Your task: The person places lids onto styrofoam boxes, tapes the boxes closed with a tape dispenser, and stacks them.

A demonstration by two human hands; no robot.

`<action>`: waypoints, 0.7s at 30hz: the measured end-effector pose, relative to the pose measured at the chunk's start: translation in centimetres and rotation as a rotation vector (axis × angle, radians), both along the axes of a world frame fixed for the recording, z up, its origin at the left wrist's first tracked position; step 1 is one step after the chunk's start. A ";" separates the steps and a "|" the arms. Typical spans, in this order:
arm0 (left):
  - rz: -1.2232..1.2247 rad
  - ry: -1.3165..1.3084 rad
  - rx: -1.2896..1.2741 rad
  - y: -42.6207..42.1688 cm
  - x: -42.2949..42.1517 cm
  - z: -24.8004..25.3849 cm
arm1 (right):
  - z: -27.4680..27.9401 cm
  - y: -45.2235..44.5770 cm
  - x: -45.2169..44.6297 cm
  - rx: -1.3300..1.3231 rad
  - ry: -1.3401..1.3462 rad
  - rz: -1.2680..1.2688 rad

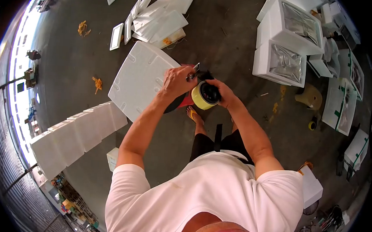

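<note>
My left hand point(178, 80) is closed round a small metal-looking tool point(192, 77), too small to make out clearly, above the edge of a white foam box point(140, 76). Just to its right, my right hand point(221, 92) grips a yellow tape roll point(202, 99) with a dark centre. Black material shows between the two hands, at the top of the roll. Something red lies beneath them, partly hidden by my left hand and the roll.
White foam lids point(161, 21) lie scattered on the floor beyond the box. Foam boxes with silvery lining point(286, 62) are stacked at the right. A row of white boxes point(79, 136) stands at lower left. A yellowish container point(309, 97) rests right of me.
</note>
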State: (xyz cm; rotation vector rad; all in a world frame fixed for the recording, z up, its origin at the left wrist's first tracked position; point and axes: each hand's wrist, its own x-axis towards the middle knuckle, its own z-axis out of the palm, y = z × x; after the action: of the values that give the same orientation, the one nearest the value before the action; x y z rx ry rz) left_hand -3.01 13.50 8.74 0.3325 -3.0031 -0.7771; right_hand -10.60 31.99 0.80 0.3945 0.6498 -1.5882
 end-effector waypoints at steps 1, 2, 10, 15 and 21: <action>-0.002 -0.001 -0.002 0.2 0.1 0.4 | -0.2 0.2 0.1 -0.030 0.021 0.012; 0.002 0.018 0.021 0.3 0.1 0.8 | -0.3 0.4 0.1 -0.061 0.043 0.023; -0.003 0.050 0.043 0.2 0.2 1.5 | 1.1 0.9 0.0 -0.023 0.020 0.009; -0.109 0.056 0.038 -0.4 -0.1 1.8 | 0.8 1.6 -0.3 -0.083 0.045 0.026; -0.157 -0.323 0.427 -4.2 -2.0 3.5 | 0.6 3.2 -1.0 -0.094 -0.111 0.091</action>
State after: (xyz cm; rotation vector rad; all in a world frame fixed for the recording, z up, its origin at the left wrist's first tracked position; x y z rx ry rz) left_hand -4.98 9.34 12.20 0.2496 -3.1565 -1.5226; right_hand -11.56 35.21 1.35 0.3748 0.4993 -1.4928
